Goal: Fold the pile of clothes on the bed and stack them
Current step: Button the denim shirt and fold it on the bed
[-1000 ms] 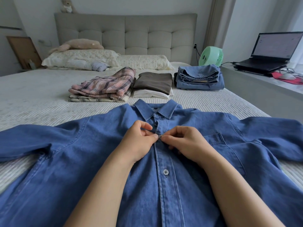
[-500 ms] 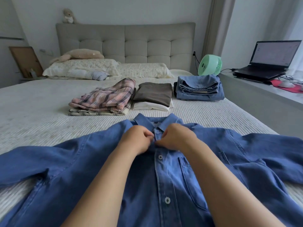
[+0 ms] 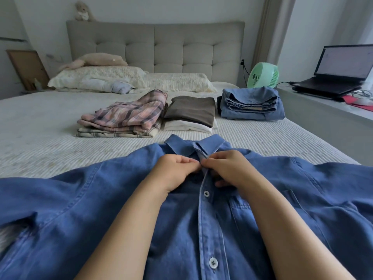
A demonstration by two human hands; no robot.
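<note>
A blue denim shirt lies front-up across the near bed, sleeves spread left and right, lower buttons fastened. My left hand and my right hand meet just under the collar, each pinching an edge of the button placket. Farther up the bed sit three folded stacks: a pink plaid stack, a brown-and-cream stack and a folded denim stack.
The bed has a ribbed cream cover, with pillows and a padded headboard at the far end. A green fan and an open laptop stand on the ledge to the right.
Both hands have moved up the placket from the chest button to the spot just under the collar. The view has tilted slightly.
</note>
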